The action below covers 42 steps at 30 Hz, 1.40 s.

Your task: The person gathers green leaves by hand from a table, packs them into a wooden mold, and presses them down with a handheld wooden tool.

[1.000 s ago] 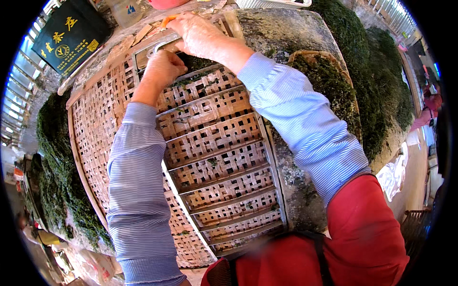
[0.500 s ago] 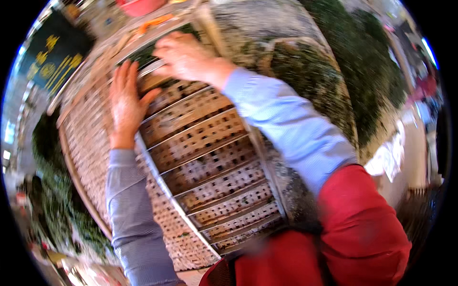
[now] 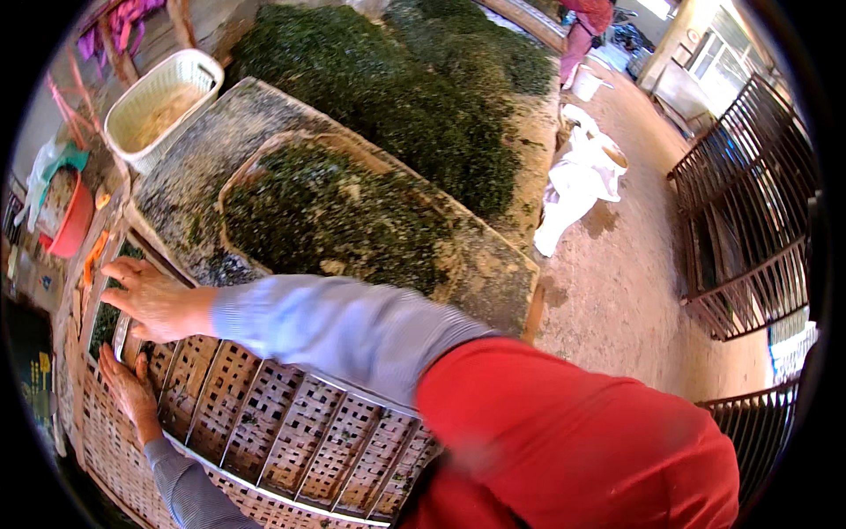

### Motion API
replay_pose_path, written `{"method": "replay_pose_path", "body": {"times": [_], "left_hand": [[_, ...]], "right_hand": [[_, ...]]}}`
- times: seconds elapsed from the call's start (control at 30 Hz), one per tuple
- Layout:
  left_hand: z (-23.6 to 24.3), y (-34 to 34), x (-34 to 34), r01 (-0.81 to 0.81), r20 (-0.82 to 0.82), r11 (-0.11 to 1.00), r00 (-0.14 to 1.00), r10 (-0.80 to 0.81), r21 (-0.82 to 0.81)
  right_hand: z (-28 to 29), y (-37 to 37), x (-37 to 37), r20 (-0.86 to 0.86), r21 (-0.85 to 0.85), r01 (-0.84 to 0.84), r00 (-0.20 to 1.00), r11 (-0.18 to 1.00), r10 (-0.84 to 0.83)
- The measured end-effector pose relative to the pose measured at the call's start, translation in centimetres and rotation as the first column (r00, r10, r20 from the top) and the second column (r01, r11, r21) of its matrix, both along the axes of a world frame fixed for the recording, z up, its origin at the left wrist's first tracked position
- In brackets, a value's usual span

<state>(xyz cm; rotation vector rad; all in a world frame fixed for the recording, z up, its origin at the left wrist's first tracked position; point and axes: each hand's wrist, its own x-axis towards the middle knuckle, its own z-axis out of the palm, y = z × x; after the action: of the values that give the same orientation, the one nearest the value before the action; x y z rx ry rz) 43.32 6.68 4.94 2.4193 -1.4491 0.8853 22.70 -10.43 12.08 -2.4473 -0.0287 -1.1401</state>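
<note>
A long metal frame (image 3: 260,488) divided by thin metal crossbars lies over a woven bamboo mat (image 3: 264,414). At its far end, dark green chopped leaves (image 3: 104,319) fill the last section. My right hand (image 3: 159,301) reaches over that section with fingers stretched apart, beside a short metal strip (image 3: 122,335). My left hand (image 3: 129,388) lies along the frame's near side by the same end, fingers extended. The strip lies between the two hands; whether either hand presses on it I cannot tell. Bare weave shows through the other sections.
Beyond the frame, a shallow tray of green leaves (image 3: 326,220) rests on a stained board (image 3: 493,286), with a large leaf heap (image 3: 423,106) behind. A pale basket (image 3: 166,110) and red basin (image 3: 72,220) stand left. White sacks (image 3: 577,176), dark slatted racks (image 3: 749,203) and another person (image 3: 589,26) are right.
The view has swung to the right, bringing the leaf heap, floor and racks into sight. Both hands stay at the far end of the frame.
</note>
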Motion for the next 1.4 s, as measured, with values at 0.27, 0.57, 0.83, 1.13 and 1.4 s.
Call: {"method": "replay_pose_path", "body": {"times": [0.27,0.57,0.83,1.13,1.4], "left_hand": [[-0.7,1.5,-0.1,-0.252,-0.038,0.966,0.966,0.254,0.052],[-2.8,-1.4,-18.8,-0.014,0.073,0.988,0.997,0.026,-0.152],[6.6,-9.3,-35.3,0.069,-0.157,0.985,0.983,-0.094,-0.158],[17.8,-29.5,-50.5,0.355,-0.673,0.817,0.465,-0.575,-0.454],[19.3,-39.9,-59.5,-0.045,-0.584,0.716,-0.543,-0.603,-0.697]], "right_hand": [[-3.1,-16.7,-33.8,0.024,0.038,0.860,0.509,0.509,-0.861],[-10.2,-26.1,-45.7,-0.821,-0.187,0.685,0.284,0.704,-0.495],[-4.8,-33.6,-46.8,-0.440,0.278,0.421,0.855,0.864,-0.275],[7.6,-31.9,-48.2,-0.236,0.575,0.057,0.967,0.816,0.099],[15.1,-32.4,-47.6,0.091,0.693,-0.128,0.992,0.709,0.091]]}}
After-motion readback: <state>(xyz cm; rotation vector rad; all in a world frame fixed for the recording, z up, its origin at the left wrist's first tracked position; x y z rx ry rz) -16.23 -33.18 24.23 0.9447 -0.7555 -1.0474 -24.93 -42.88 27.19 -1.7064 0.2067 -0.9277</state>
